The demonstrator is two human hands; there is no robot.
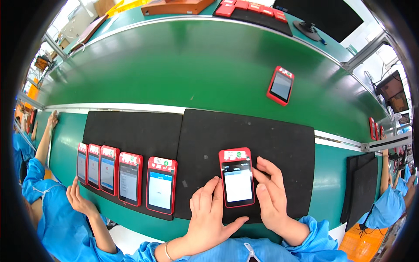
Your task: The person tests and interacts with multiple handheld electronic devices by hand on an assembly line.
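A red handheld terminal (238, 179) with a lit white screen is on the black mat in front of me, between my hands. My left hand (207, 216) is beside its left edge, fingertips at the casing and thumb stretched out below the device. On the other side, my right hand (273, 196) has its fingers apart, the fingertips close to the right edge. Neither hand wraps round the terminal; whether both touch it, I cannot tell. Left of them stands a row of several similar red terminals, the nearest terminal (160, 185) also lit.
Another red terminal (280, 86) lies on the green conveyor-like surface (174, 65) beyond the mat (283, 153). A co-worker's hand (80, 201) is by the row's left end. Red devices (251, 6) and a monitor (323, 15) stand on the far shelf. Black mats (360, 187) are stacked at right.
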